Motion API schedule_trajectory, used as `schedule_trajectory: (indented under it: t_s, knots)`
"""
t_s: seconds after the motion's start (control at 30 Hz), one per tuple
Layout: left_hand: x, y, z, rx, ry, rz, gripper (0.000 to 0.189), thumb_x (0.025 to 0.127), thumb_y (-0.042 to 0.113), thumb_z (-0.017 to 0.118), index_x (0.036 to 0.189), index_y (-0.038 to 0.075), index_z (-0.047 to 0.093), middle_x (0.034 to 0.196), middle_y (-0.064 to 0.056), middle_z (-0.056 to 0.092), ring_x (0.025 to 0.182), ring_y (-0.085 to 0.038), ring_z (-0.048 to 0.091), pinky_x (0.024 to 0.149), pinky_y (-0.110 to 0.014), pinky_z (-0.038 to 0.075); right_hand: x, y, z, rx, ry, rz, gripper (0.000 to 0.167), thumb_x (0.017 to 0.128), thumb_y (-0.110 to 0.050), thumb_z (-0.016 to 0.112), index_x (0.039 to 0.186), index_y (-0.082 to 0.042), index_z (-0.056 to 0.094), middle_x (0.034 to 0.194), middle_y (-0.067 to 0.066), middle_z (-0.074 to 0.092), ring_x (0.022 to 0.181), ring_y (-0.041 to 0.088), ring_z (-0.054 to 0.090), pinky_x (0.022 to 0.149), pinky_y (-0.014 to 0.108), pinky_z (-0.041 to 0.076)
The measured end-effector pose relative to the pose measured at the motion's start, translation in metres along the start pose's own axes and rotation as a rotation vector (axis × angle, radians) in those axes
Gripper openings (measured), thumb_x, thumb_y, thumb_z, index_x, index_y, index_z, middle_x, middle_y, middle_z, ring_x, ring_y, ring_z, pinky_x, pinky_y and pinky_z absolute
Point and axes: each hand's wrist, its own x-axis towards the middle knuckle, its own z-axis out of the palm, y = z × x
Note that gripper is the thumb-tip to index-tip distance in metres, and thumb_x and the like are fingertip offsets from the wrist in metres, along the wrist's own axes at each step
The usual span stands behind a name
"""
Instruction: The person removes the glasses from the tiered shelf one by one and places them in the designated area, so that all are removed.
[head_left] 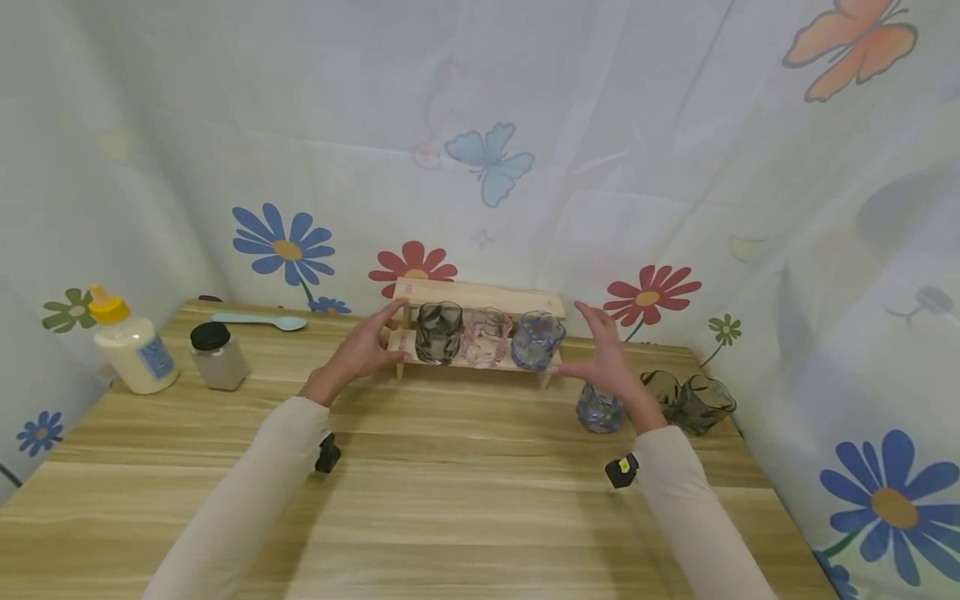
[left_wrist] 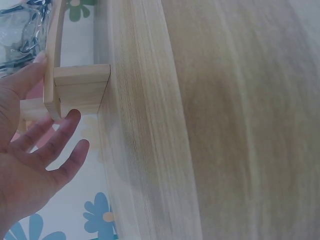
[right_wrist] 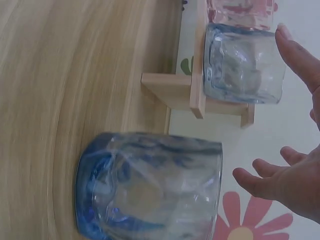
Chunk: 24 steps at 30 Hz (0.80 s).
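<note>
Pale wood makes up the two-tier rack (head_left: 480,296), which stands on the table (head_left: 450,517) with three glasses upright in a close row on its lower tier: a grey glass (head_left: 438,333) at the left, a pink glass (head_left: 486,337) in the middle, a blue glass (head_left: 537,340) at the right. The left hand (head_left: 363,346) is spread about the rack's left end, its thumb at the lower board near the grey glass and its other fingers reaching toward the back. The right hand (head_left: 603,358) is spread too, thumb apart from nearly straight fingers, beside the rack's right end; whether its thumb touches the blue glass or the board I cannot tell. The main hazard, I judge, is an uneven push or lift: if one end of the rack rose or slid before the other, the glasses could knock together or tip off the narrow tier, which seems to have no lip in front. A thumb closing too high on the right could also nudge the blue glass instead of the wood. Below the right hand a second blue glass (head_left: 598,410) stands on the table — close enough that a dropped wrist or a rack shifted sideways might topple it. Further right are two dark glasses (head_left: 705,404), near the forearm; a wide elbow swing could send them toward the table's edge.
</note>
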Motion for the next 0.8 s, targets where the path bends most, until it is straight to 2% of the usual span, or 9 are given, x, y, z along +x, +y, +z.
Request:
schedule_trajectory:
  t_s: [0.2,0.43,0.63,0.8]
  knots:
    - [0.001,0.001,0.000,0.001,0.006,0.004,0.096,0.084,0.015,0.082,0.159,0.026,0.023,0.132,-0.023,0.054,0.076,-0.024,0.059,0.068,-0.036,0.046,0.011,-0.004,0.014,0.019,-0.027,-0.006,0.113,0.073,-0.030,0.091,0.160,-0.018,0.019,0.161,0.027,0.013,0.145,0.050,0.024,0.105,0.070,0.035]
    - [0.000,0.002,-0.001,-0.003,-0.002,0.005,0.097,0.084,0.017,0.082,0.160,0.026,0.022,0.133,-0.024,0.054,0.077,-0.025,0.059,0.069,-0.037,0.046,0.018,-0.009,0.028,0.064,-0.037,0.033,0.108,0.077,-0.034,0.088,0.160,-0.023,0.020,0.158,0.030,0.012,0.141,0.051,0.031,0.103,0.069,0.037]
    - [-0.001,0.001,0.000,-0.010,-0.004,0.010,0.096,0.085,0.017,0.081,0.160,0.026,0.021,0.134,-0.025,0.052,0.079,-0.026,0.061,0.071,-0.039,0.048,0.021,-0.015,0.037,0.108,0.005,0.085,0.097,0.082,-0.034,0.083,0.159,-0.023,0.025,0.152,0.028,0.022,0.130,0.046,0.041,0.101,0.062,0.041]
    - [-0.001,0.000,0.001,0.004,0.002,0.005,0.096,0.085,0.018,0.080,0.160,0.026,0.021,0.133,-0.025,0.053,0.081,-0.026,0.062,0.071,-0.039,0.049,0.024,-0.016,0.044,0.116,0.030,0.109,0.094,0.083,-0.035,0.082,0.159,-0.022,0.027,0.150,0.028,0.026,0.126,0.044,0.044,0.100,0.061,0.042]
